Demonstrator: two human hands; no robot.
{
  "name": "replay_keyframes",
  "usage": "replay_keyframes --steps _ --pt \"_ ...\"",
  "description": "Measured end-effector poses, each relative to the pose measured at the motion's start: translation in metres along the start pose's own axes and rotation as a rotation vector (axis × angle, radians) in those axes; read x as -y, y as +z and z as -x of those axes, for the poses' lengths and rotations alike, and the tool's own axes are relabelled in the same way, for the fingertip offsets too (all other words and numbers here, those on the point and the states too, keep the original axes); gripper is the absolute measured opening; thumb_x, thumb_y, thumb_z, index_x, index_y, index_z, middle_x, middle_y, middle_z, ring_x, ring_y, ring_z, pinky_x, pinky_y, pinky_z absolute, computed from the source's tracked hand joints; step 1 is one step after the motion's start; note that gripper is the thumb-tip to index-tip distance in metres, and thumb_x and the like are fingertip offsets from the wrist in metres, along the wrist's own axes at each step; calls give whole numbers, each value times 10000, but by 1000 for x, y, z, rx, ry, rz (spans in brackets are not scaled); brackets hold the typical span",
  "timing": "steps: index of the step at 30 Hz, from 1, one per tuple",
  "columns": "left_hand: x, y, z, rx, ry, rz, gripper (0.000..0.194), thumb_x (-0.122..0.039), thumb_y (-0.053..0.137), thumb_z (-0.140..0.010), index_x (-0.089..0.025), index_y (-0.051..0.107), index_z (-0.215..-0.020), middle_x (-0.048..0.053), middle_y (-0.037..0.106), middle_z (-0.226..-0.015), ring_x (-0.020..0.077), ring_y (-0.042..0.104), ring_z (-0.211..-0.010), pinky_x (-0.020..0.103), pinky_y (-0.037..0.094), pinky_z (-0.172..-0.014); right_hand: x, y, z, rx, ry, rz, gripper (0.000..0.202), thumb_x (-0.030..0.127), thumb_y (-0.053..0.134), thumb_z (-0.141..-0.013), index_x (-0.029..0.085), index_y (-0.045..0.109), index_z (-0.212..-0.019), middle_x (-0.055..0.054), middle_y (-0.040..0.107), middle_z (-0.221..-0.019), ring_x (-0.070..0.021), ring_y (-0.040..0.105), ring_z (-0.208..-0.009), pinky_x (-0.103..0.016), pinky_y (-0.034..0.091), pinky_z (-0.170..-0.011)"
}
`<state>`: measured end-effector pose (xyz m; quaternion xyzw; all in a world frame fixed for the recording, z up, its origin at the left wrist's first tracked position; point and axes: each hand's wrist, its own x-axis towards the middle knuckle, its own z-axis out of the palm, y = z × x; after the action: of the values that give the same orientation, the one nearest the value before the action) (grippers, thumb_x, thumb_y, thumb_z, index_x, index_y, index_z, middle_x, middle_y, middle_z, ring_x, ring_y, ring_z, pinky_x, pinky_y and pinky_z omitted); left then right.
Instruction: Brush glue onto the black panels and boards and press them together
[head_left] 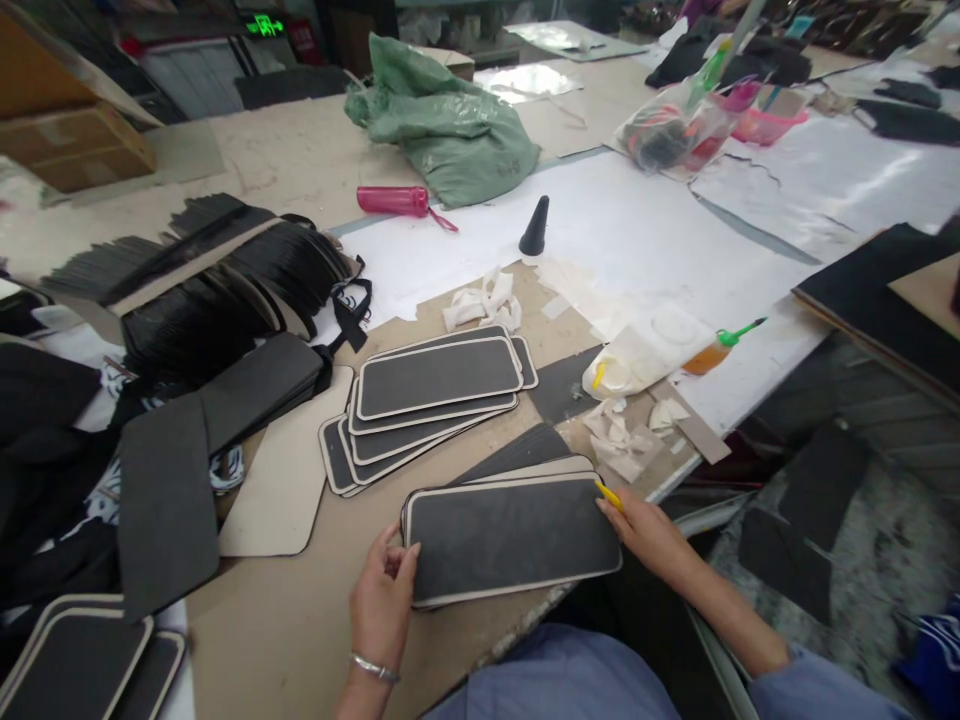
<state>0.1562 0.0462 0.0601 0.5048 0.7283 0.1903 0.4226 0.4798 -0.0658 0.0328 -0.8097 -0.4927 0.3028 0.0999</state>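
Observation:
A dark rectangular panel with a pale border (514,540) lies on top of a small stack at the table's front edge. My left hand (384,590), with a silver bracelet at the wrist, pinches the panel's left edge between thumb and fingers. At the panel's upper right corner, my right hand (637,520) is closed on a thin yellow tool (609,496) whose tip meets the pale border. Behind this stack are plain dark sheets (525,447), partly covered. Another pile of bordered panels (439,378) sits farther back, its pieces fanned out unevenly.
Bundled black pieces (217,290) and loose dark panels (166,500) are at left. Farther back are a green bag (457,130), a pink bottle (391,201) and a black cone (535,230). A green-tipped bottle (709,357) and crumpled scraps (619,435) lie at right.

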Motion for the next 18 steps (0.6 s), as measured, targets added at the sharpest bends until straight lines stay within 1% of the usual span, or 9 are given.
replay_keyframes --steps 5,10,13,18 --pt "1 3 1 -26 -17 43 616 -563 570 -530 -140 573 -978 -23 584 -550 196 581 -564 330 461 -605 -7 6 -4 12 -19 -24 310 439 311 -835 225 535 -840 -55 624 -708 -236 621 -708 -343 454 -658" --pt "4 7 1 -47 -19 98 552 -477 578 -579 -110 557 -990 -22 566 -556 175 556 -549 315 453 -604 -18 12 -9 -5 10 -15 332 498 327 -771 238 533 -769 -70 637 -682 -274 627 -698 -358 451 -613" --pt "4 8 1 -75 -23 96 499 -443 585 -600 -115 566 -975 -22 569 -554 169 558 -543 306 451 -599 -22 14 -12 3 5 -3 324 511 338 -756 250 528 -724 -72 641 -680 -276 630 -705 -350 451 -607" --pt "-1 6 3 -70 -31 95 458 -427 578 -588 -135 575 -942 -29 569 -541 175 560 -540 309 446 -596 -17 13 -12 3 16 61 325 498 323 -790 246 518 -729 -69 640 -669 -269 630 -705 -339 447 -601"
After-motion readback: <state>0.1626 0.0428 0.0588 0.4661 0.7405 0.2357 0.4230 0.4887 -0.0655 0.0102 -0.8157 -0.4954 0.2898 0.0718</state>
